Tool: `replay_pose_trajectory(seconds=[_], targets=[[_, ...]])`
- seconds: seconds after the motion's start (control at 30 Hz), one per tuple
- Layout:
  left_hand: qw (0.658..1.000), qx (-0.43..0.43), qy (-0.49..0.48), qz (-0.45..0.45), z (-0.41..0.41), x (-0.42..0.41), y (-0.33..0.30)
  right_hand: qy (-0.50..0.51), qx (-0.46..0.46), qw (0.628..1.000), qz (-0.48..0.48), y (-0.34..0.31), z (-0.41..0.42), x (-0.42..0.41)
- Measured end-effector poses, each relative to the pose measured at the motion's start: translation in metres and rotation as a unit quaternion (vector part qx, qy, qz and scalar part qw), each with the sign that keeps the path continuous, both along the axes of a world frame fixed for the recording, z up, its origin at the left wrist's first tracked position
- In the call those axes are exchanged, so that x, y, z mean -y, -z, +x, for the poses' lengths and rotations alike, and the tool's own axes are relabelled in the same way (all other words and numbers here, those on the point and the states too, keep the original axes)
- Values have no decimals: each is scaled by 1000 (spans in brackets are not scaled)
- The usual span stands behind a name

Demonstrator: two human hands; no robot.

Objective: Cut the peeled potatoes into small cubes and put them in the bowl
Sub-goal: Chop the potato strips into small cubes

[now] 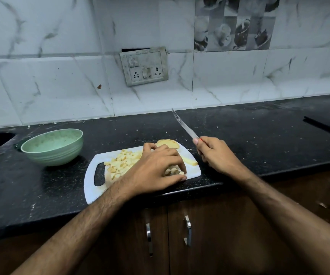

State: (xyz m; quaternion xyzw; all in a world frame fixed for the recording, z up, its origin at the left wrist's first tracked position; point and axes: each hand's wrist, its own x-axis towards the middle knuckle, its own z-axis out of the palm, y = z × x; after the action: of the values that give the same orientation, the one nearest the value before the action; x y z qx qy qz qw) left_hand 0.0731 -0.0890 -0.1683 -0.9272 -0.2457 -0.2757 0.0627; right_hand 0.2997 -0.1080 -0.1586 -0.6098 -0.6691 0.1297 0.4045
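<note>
Working left to right across the black countertop (239, 135), I find the green bowl (53, 146) at the far left, standing apart from the white cutting board (100, 187); its inside looks empty of potato from here, though the near wall hides part of the floor. On the board's left half lies a loose heap of potato cubes (121, 162), pale, wet-looking and, I judge, light, firm and slippery; they would scatter if pinched singly, so I would scoop them in a cupped palm or slide them off the board's edge into the bowl. My left hand (156, 167) arches over the board's middle, fingers curled down around a small cluster of cubes (175, 171) at the near right edge, fingertips on the board. How firmly it grips them I cannot tell, since the knuckles cover most of the cluster. Beyond the fingers sits an uncut potato slab (168, 143) at the board's far edge, partly hidden by the hand, and a thin potato strip (190, 161) lies to the right. Both are stiff enough to cut cleanly but, I judge, liable to skid; I would pin them flat-side down. My right hand (217, 153) wraps closed around the handle of the knife (184, 126), blade lifted clear and pointing away toward the wall. The handle is almost wholly buried in the fist; only an orange fleck shows.
</note>
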Motion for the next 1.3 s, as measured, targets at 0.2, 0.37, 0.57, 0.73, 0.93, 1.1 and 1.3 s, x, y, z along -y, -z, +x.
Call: replay_pose_trajectory(seconds=[0.2, 0.37, 0.57, 0.73, 0.93, 1.1, 1.3], targets=[[999, -8, -46, -8, -10, -11, -1, -23, -55, 998, 0, 8, 4, -5], [995, -9, -90, 38, -21, -15, -3, -36, -73, 997, -6, 12, 6, -6], [981, 45, -162, 95, -23, -21, -17, -40, -61, 997, 4, 13, 6, -6], [995, -46, -52, 73, 4, -10, -15, -39, -62, 997, 8, 14, 7, -7], [986, -75, -67, 134, 16, -15, -3, -39, -64, 997, 14, 15, 7, -8], [975, -63, -140, 162, 0, -19, -1, -43, -66, 997, 9, 15, 7, -7], [968, -92, -175, 157, 5, -21, -5, -41, -70, 997, 6, 15, 6, -7]])
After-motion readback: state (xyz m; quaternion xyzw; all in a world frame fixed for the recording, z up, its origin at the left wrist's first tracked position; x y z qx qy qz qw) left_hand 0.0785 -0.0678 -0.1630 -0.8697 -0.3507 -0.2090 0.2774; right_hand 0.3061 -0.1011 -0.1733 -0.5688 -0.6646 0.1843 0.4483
